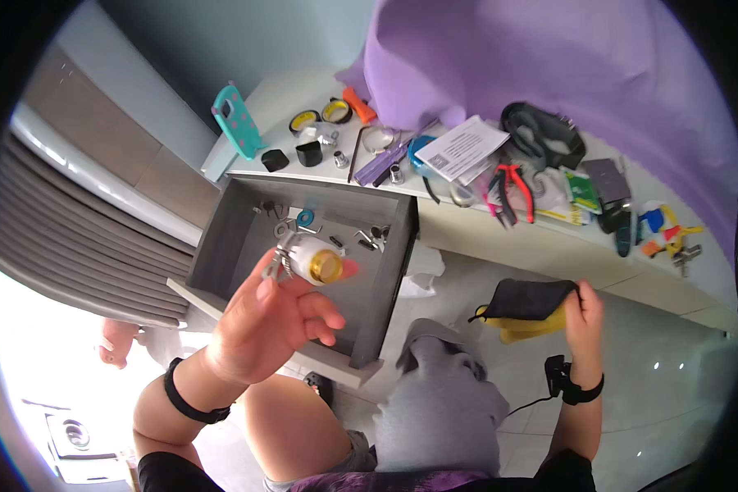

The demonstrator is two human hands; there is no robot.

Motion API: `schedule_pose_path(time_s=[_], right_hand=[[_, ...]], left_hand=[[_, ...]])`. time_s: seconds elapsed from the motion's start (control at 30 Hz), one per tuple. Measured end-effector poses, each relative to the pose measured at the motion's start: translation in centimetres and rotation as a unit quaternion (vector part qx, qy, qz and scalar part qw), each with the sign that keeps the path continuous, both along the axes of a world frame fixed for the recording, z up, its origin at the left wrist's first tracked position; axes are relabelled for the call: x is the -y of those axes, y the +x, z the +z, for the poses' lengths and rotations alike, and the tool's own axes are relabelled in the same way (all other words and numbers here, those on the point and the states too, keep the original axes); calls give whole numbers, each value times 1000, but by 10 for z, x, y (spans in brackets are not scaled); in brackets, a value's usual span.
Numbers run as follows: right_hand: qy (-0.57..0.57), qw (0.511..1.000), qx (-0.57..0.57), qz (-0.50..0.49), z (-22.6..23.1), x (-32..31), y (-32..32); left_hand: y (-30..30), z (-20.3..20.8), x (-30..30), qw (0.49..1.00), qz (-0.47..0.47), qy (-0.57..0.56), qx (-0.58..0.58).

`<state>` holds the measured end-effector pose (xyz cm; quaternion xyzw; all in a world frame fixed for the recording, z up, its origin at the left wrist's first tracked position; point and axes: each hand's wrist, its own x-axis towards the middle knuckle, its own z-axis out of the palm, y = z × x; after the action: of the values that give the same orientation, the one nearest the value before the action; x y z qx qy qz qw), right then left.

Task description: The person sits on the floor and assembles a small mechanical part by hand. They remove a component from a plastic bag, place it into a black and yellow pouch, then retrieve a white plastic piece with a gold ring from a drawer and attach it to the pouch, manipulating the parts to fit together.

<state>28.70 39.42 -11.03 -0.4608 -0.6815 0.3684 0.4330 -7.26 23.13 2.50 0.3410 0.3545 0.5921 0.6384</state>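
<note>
Head view: nearest, a grey garment (443, 402) is bunched at the lap, between the person's two forearms. Beyond it, the right hand (584, 320) pinches the right edge of a black-and-yellow pouch (537, 299), thumb on top, the pouch reaching left from the fingers with its long axis roughly sideways. The left hand (275, 324), palm turned up, grips a white cylinder (305, 252) between thumb and forefinger, the other fingers loosely curled. Silvery metal parts sit at the cylinder's thumb end; its long axis slants so that the gold end points right and slightly down — broadly toward the pouch, though the two stay well apart. The left hand alone is at the cylinder, above an open drawer (391, 279) where a teal ring (305, 217) and small metal pieces lie. Farther off, the white table (283, 90) carries red-handled pliers (522, 189), a printed sheet (463, 148) and a black strap (541, 135) — and behind these hangs a purple cloth (508, 49).
</note>
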Motion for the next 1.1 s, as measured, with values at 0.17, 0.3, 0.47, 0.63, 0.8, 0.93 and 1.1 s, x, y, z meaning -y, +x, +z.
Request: schedule_pose_path(time_s=[0.17,0.3,0.47,0.63,0.8,0.93,1.1], right_hand=[[-4,998,50,41,73,8,29],[52,995,7,81,142,30,55],[145,986,0,82,240,67,75],[242,968,22,59,328,123,85],[233,967,-2,101,369,178,69],[216,971,-22,105,361,202,39],[231,946,89,212,306,226,-7]], left_hand=[[23,39,71,996,60,61,-21],[44,59,123,990,60,129,-1],[72,77,167,980,106,167,-31],[82,94,201,964,95,239,-69],[97,89,221,957,107,269,-12],[115,79,228,955,105,271,54],[136,66,250,926,230,259,-149]])
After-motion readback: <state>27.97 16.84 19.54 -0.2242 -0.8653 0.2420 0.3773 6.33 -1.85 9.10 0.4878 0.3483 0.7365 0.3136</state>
